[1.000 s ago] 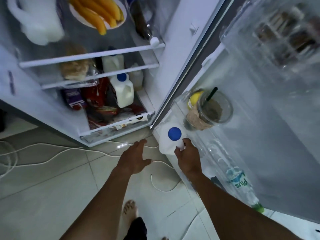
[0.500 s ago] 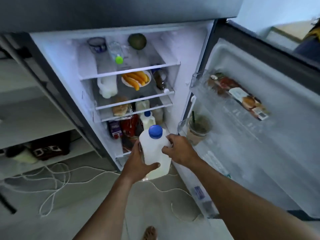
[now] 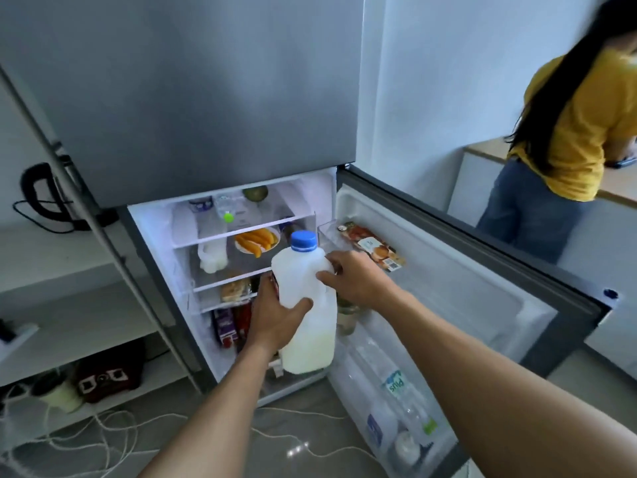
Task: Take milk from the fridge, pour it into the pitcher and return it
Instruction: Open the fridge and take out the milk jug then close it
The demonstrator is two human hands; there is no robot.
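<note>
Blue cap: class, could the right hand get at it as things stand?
Probably yes. The cap sits bare on top of the jug, just above the right hand, but that hand must release its grip first.

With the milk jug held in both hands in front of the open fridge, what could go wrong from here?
1. The fridge door stands wide open beside the right hand; turning away could bump the milk jug against it.
2. White cables lie loose on the floor underfoot, a likely tripping hazard.
3. A person in a yellow shirt stands at the counter nearby, so a collision seems possible.
The left hand supports the jug's side.
</note>
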